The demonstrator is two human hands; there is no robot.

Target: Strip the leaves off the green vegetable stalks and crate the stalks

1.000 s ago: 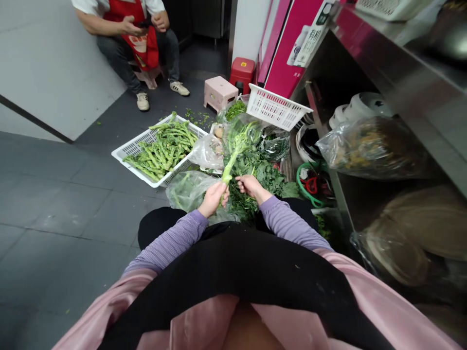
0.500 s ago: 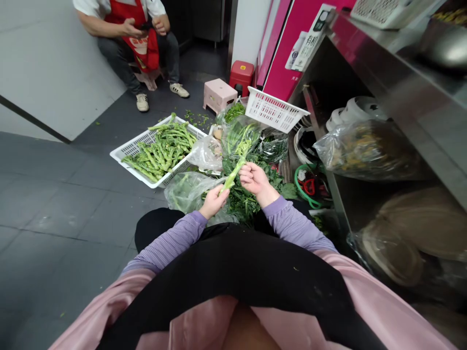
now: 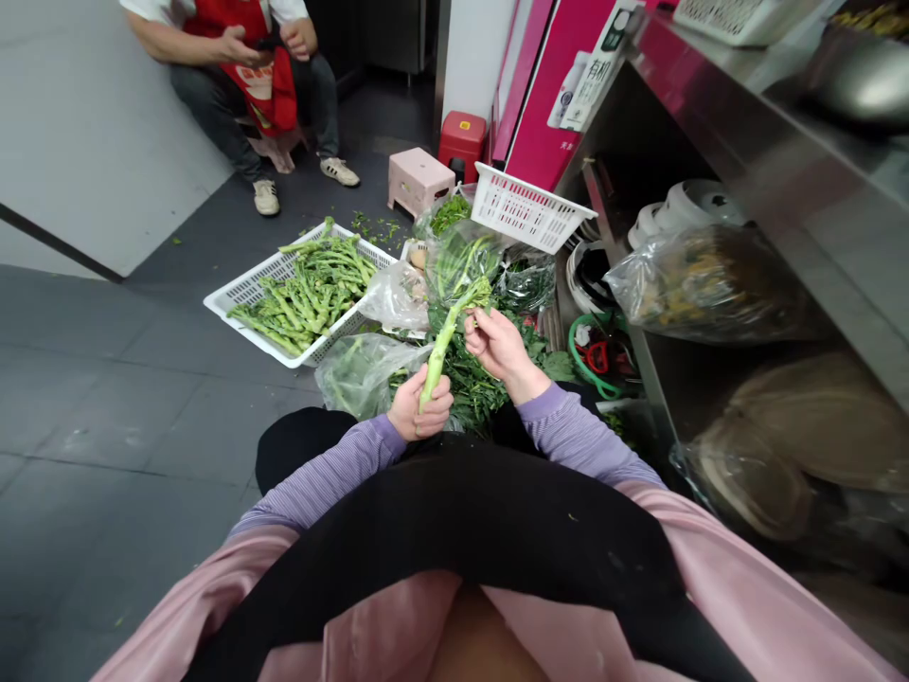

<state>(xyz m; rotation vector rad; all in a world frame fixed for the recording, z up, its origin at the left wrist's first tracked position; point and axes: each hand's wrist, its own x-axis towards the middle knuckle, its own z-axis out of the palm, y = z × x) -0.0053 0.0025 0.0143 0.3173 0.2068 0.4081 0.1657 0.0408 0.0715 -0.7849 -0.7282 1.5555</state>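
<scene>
A pale green vegetable stalk [image 3: 441, 352] stands tilted up and to the right, its leafy tip near the plastic bags. My left hand [image 3: 420, 404] is wrapped round its lower end. Close to the right side of its upper part is my right hand [image 3: 495, 343], fingers curled in a pinch; what they hold, if anything, is too small to make out. Loose green leaves [image 3: 472, 384] lie in a heap below my hands. To the left, a white basket [image 3: 222, 301] holds many similar stalks [image 3: 307, 296].
A person [image 3: 245, 71] in a red apron sits at the upper left. Plastic stools [image 3: 420, 180], an upright-tilted white basket [image 3: 525, 210] and bagged greens [image 3: 365, 371] lie ahead. A metal shelf [image 3: 657, 398] borders the right, beside a green basket [image 3: 603, 386].
My left hand has come slightly down and closer, and the stalk now points more steeply upward. My right hand has stayed beside its upper part. The whole view has shifted slightly.
</scene>
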